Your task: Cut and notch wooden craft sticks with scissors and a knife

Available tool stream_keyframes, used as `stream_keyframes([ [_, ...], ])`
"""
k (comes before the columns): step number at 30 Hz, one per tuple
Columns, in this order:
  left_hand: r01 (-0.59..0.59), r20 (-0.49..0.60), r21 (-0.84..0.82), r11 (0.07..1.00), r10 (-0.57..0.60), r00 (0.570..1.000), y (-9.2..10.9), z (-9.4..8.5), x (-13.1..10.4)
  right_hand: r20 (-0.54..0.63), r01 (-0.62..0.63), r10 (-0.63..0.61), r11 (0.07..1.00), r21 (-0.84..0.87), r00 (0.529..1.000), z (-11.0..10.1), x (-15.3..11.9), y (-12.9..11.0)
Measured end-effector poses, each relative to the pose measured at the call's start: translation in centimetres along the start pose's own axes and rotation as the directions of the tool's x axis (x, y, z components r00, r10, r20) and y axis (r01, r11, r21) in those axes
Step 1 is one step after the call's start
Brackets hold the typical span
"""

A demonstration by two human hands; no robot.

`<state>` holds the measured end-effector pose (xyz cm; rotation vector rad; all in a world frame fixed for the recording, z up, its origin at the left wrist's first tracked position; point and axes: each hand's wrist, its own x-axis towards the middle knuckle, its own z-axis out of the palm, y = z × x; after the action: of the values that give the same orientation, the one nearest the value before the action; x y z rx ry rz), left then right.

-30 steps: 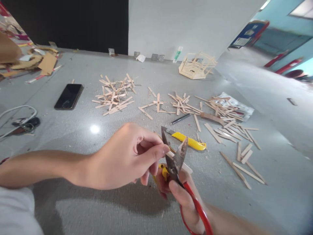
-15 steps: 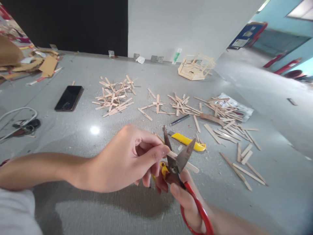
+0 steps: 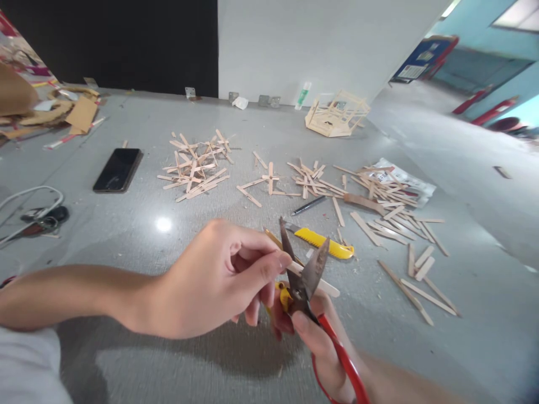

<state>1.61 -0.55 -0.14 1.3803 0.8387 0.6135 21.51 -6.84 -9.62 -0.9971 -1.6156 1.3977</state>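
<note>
My left hand [image 3: 227, 275] pinches a pale wooden stick [image 3: 328, 287] between thumb and forefinger. The stick lies between the parted blades of red-handled scissors [image 3: 349, 359]. My right hand [image 3: 326, 331] is wrapped round the scissors' handles, low at the centre right. Something yellow [image 3: 285, 296] shows by the right fingers, partly hidden behind the blades. Just beyond the blade tips, a yellow cutter knife [image 3: 326, 242] lies on the grey table, with a dark pen [image 3: 309, 205] behind it.
Piles of wooden sticks [image 3: 196, 168] spread from centre left to the right, some joined into crosses. A stick frame [image 3: 334, 118] and a glue tube [image 3: 302, 95] stand at the back. A phone [image 3: 118, 170], a cable [image 3: 59, 193] and cardboard scraps [image 3: 83, 114] are on the left.
The scissor blades have closed slightly around the stick. My right hand has shifted a little, and the view has moved very slightly.
</note>
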Motion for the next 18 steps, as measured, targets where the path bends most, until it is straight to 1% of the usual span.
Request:
stream_keyframes([
  [2,-0.006,-0.007,0.0,1.0,0.006,1.0,-0.14,0.02,0.02,0.043,-0.007,0.006,1.0,0.024,0.999,-0.1,-0.05,0.03],
  [6,-0.01,-0.01,0.012,1.0,0.01,1.0,-0.32,0.09,0.0,0.056,-0.009,0.008,1.0,0.02,0.998,-0.21,-0.17,0.08],
  [11,-0.004,-0.014,0.02,1.0,0.004,1.0,-0.24,0.14,-0.03,0.02,-0.04,0.04,0.999,0.014,0.999,-0.05,-0.29,0.03],
  [15,0.0,-0.016,0.012,1.0,0.0,1.0,-0.15,0.14,-0.08,0.026,-0.063,0.062,0.997,0.048,0.998,0.06,-0.46,0.6],
  [16,0.001,-0.014,0.012,1.0,-0.001,1.0,-0.13,0.14,-0.09,0.028,-0.061,0.06,0.997,0.045,0.998,0.08,-0.45,0.71],
  [18,0.005,-0.013,0.014,1.0,-0.004,1.0,-0.09,0.13,-0.07,-0.018,-0.03,0.031,0.999,0.026,0.999,0.13,-0.36,0.79],
])
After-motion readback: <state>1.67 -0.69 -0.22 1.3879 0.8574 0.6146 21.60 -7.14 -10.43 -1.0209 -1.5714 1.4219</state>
